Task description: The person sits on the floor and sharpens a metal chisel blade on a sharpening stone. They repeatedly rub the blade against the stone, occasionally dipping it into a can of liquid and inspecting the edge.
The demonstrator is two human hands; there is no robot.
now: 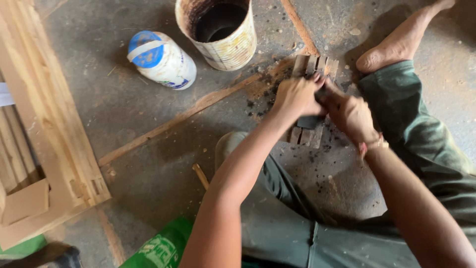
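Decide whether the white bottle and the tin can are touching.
Apart. The head view shows bare floor between the white bottle and the tin can.

The tin can (220,32) looked rusty, the jar (161,59) glossy plastic, the frame (47,124) pale raw wood, the floor (148,114) rough, dusty concrete.

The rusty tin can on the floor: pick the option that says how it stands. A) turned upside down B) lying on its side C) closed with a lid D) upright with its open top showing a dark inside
D: the tin can stands upright on the concrete floor, its open mouth showing a dark inside, beside the white plastic jar that lies on its side.
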